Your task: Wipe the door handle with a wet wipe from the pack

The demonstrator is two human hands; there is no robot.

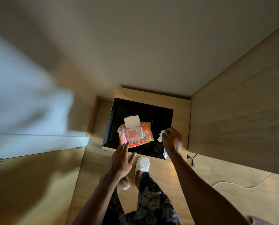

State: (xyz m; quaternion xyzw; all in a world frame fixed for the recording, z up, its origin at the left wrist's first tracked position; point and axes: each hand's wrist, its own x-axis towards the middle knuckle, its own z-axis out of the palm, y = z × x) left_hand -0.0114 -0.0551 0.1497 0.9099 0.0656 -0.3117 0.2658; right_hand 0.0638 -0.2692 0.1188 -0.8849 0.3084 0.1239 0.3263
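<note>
A colourful orange and pink pack of wet wipes [147,137] lies on a black tray [158,114], its white flip lid [132,121] standing open. My right hand [172,140] hovers just right of the pack, pinching a small crumpled white wet wipe [161,135]. With its fingers spread and nothing in them, my left hand [121,159] reaches toward the pack's near left corner, fingertips close to its edge. No door handle can be made out in this view.
The tray rests on a low wooden stand [181,104] against a pale wall. A wooden panel [241,111] rises on the right. White slippers [142,164] show on the wooden floor. A black plug and a white cable [233,185] lie on the floor at right. Blurred white cabinet fronts [22,111] fill the left.
</note>
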